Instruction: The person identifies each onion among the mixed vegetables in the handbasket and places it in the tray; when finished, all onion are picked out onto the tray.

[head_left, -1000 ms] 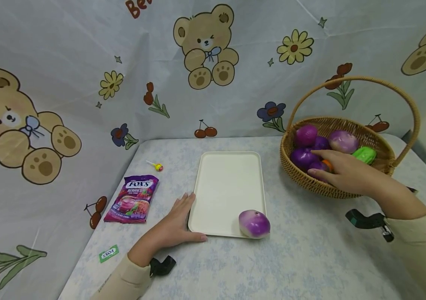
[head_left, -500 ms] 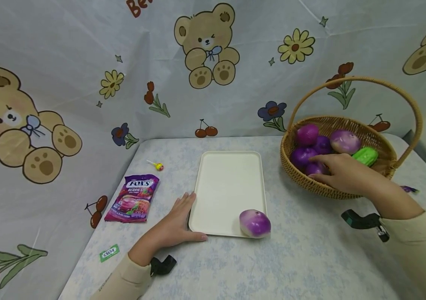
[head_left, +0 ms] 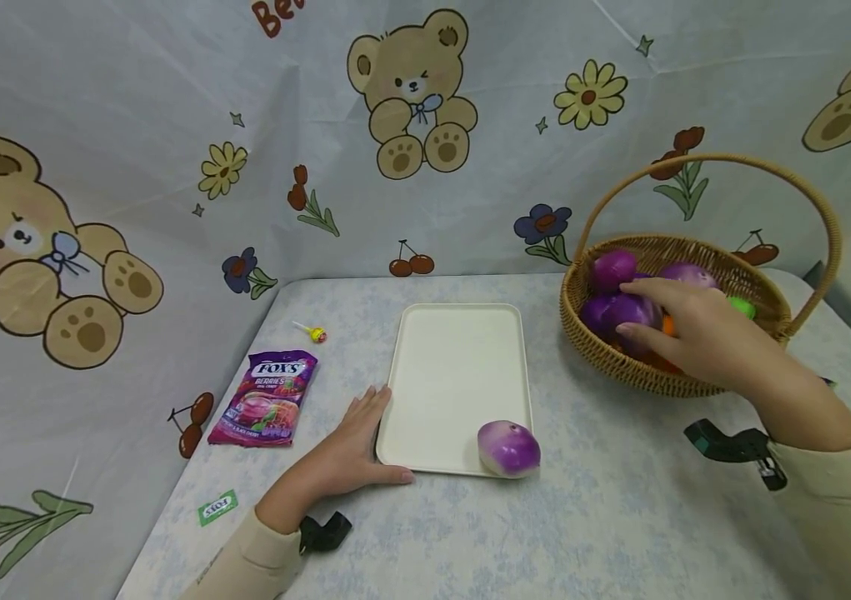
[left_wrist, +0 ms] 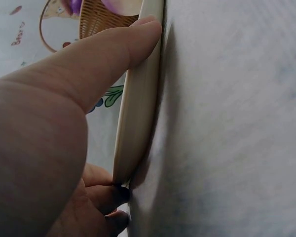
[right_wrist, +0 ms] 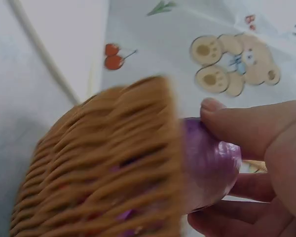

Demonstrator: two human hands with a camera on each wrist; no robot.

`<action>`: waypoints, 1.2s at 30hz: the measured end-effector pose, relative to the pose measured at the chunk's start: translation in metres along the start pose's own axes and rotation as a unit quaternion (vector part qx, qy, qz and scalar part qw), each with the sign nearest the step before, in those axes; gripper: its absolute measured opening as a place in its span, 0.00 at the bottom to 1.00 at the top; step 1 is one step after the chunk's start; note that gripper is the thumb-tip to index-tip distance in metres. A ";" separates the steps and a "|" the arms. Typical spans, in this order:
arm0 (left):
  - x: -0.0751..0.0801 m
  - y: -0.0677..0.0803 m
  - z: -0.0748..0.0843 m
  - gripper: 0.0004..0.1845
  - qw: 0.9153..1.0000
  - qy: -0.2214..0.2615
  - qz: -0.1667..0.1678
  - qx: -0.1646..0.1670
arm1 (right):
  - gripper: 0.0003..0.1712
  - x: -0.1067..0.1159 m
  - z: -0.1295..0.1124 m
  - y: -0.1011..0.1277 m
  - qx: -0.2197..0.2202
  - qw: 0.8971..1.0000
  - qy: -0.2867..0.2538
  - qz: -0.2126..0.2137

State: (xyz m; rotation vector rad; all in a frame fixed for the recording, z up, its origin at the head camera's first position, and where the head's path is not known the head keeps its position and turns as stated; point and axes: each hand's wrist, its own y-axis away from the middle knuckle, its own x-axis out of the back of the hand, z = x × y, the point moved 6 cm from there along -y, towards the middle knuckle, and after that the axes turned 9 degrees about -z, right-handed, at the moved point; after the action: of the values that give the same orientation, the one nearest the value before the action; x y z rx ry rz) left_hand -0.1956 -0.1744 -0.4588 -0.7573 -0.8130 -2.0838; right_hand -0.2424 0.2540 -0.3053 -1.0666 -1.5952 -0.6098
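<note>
On a pale table (head_left: 560,542), we see a person's right hand (head_left: 713,337) reaching into a wicker basket (head_left: 593,354), thumb and fingers curled round a purple vegetable (head_left: 631,314), with a magenta piece (head_left: 613,270) just behind it. The left hand (head_left: 353,450) is spread wide at a white tray (head_left: 455,375), thumb along its near edge, fingertips against its left side. We find a purple-and-white vegetable (head_left: 509,448) over the tray's near right corner and a Fox's candy bag (head_left: 266,400) lying farther left
</note>
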 end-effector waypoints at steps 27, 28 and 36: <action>-0.001 -0.001 0.001 0.75 1.000 -0.008 0.004 -0.009 | 0.32 -0.093 -0.094 -0.036 0.141 0.983 -0.116 -0.017; -0.001 -0.001 0.001 0.75 1.000 -0.007 0.004 -0.009 | 0.31 -0.098 -0.094 -0.037 0.141 0.982 -0.121 -0.021; 0.001 0.000 0.001 0.75 1.000 -0.012 0.008 -0.004 | 0.30 -0.126 -0.097 -0.046 0.160 0.971 -0.178 -0.019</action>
State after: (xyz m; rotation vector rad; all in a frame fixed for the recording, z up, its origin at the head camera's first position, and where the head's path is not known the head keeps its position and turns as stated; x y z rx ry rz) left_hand -0.1956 -0.1742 -0.4577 -0.7931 -0.8094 -2.0678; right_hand -0.2324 0.1118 -0.3890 -0.9367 -1.9504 -0.1753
